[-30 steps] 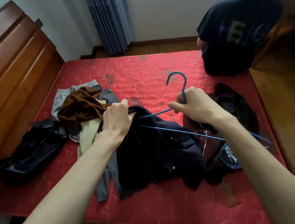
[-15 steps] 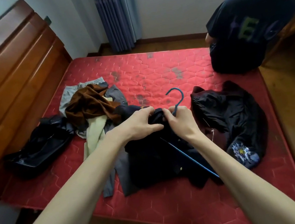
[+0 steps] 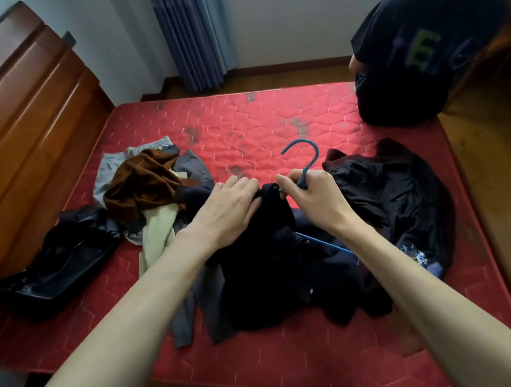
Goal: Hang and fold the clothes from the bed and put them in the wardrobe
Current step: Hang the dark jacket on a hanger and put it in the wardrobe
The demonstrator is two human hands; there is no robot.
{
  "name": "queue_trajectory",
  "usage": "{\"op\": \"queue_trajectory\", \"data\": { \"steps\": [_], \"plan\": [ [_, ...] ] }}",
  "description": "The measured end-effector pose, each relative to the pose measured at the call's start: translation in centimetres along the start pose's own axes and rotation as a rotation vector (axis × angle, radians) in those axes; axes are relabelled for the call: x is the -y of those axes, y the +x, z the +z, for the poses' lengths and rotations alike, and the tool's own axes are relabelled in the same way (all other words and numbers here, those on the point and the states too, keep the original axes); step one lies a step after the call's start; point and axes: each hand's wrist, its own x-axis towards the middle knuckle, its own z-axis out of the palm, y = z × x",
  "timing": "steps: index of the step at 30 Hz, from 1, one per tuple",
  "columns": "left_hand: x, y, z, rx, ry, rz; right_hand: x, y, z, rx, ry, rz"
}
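A dark navy garment (image 3: 272, 275) lies bunched on the red mattress (image 3: 267, 116) in front of me. A blue hanger (image 3: 307, 157) is partly inside it, hook sticking up, one arm showing at the lower right. My right hand (image 3: 310, 192) grips the hanger's neck just below the hook. My left hand (image 3: 231, 208) holds the garment's collar next to it. A black jacket (image 3: 395, 199) with an embroidered patch lies to the right. A pile of brown, cream and grey clothes (image 3: 144, 192) lies to the left.
A black shiny garment (image 3: 55, 266) lies by the wooden headboard (image 3: 3, 128). Another person (image 3: 427, 50) in a dark T-shirt sits at the bed's far right corner. Blue curtains (image 3: 190, 27) hang at the back wall. Wooden floor runs along the right side.
My hands have come together at the garment's collar, and the hanger has gone further into the garment. The black jacket is now uncovered on the right.
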Motion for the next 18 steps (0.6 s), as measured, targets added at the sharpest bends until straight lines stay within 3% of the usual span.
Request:
{"op": "queue_trajectory", "data": {
  "steps": [6, 10, 15, 18],
  "plan": [
    [0.9, -0.9, 0.3, -0.066, -0.251, -0.173, -1.5, -0.8, -0.4, -0.07, -0.372, -0.117],
    [1.9, -1.4, -0.4, -0.117, -0.372, -0.272, -5.6, -2.8, -0.8, -0.406, -0.623, -0.245],
    [2.2, -1.9, -1.5, -0.232, -0.53, -0.401, -9.9, -6.1, -0.2, -0.656, -0.338, 0.192],
    [2.4, -2.1, -2.1, -0.248, -0.611, -0.424, -12.1, -6.9, 1.3, -0.43, -0.117, 0.41]
  ]
}}
